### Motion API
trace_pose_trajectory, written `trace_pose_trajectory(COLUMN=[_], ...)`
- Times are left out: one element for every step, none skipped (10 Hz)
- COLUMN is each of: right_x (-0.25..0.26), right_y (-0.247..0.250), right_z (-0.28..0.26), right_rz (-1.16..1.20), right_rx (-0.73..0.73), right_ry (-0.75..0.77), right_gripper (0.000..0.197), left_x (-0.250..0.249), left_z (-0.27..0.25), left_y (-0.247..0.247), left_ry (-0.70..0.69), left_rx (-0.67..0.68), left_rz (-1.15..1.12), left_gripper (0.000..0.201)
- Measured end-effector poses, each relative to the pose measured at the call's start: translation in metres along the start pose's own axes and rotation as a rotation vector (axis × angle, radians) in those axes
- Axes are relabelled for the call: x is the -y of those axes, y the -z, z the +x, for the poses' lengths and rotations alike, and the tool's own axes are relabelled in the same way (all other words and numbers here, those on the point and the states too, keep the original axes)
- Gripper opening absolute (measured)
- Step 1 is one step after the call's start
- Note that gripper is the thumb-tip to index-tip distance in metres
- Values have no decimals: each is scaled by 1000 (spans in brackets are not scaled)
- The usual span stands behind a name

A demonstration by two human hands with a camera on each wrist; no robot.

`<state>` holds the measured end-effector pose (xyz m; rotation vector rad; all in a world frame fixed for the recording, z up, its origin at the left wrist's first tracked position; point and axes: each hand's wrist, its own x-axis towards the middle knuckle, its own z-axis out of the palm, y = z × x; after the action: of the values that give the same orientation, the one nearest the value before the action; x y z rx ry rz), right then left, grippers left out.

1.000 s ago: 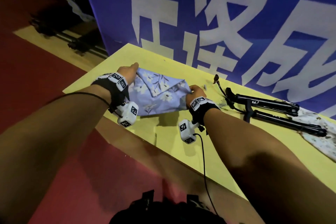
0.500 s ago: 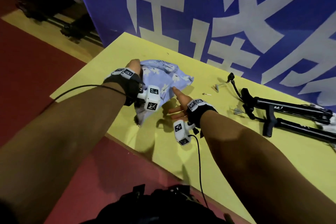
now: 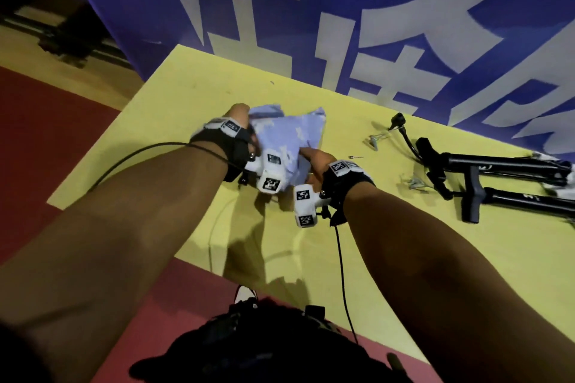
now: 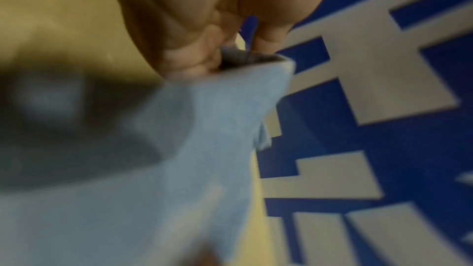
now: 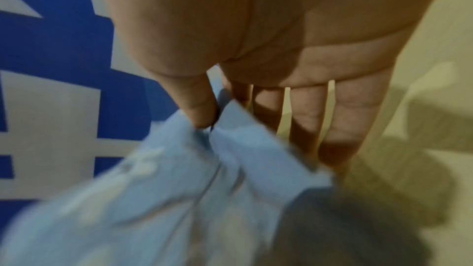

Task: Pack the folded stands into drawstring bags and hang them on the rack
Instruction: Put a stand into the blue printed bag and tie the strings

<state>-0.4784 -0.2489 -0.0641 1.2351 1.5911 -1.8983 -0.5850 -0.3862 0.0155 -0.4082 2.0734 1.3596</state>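
Observation:
A light blue floral drawstring bag (image 3: 289, 137) is lifted off the yellow table (image 3: 174, 93) between both hands. My left hand (image 3: 239, 118) grips the bag's (image 4: 204, 128) rim at its far left, with curled fingers (image 4: 189, 58) bunched on the cloth. My right hand (image 3: 311, 162) pinches the bag's (image 5: 204, 179) near right edge between thumb (image 5: 197, 104) and forefinger, the other fingers straight. Two folded black stands (image 3: 504, 177) lie side by side on the table to the right, untouched.
A blue banner (image 3: 342, 25) with large white characters stands right behind the table. Small metal clips (image 3: 378, 138) and a black cable lie near the stands. Another patterned cloth (image 3: 560, 165) shows at the right edge. Red floor lies to the left and below.
The bag lay flat under both hands, then my left hand raised it while the right let go and opened. Now the right hand has taken hold of the bag's edge again.

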Motion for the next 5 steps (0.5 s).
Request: trace_pose_trajectory(right_x=[10, 1, -15, -22, -20], right_y=[9, 0, -6, -4, -2], right_z=[-6, -25, -22, -15, -10], right_rz=[-176, -225, -248, -327, -288], right_rx=[-166, -139, -50, -76, -74], right_ry=[34, 31, -58, -52, -48], right_gripper=[54, 56, 28, 15, 19], left_x=[17, 30, 37, 45, 57], left_z=[25, 31, 28, 34, 28], left_y=[17, 26, 26, 15, -6], left_ry=[-144, -215, -255, -505, -568], left_rx=[-5, -46, -17, 58, 351], left_rz=[347, 713, 1087, 1170, 1321], left_gripper=[46, 52, 62, 49, 38])
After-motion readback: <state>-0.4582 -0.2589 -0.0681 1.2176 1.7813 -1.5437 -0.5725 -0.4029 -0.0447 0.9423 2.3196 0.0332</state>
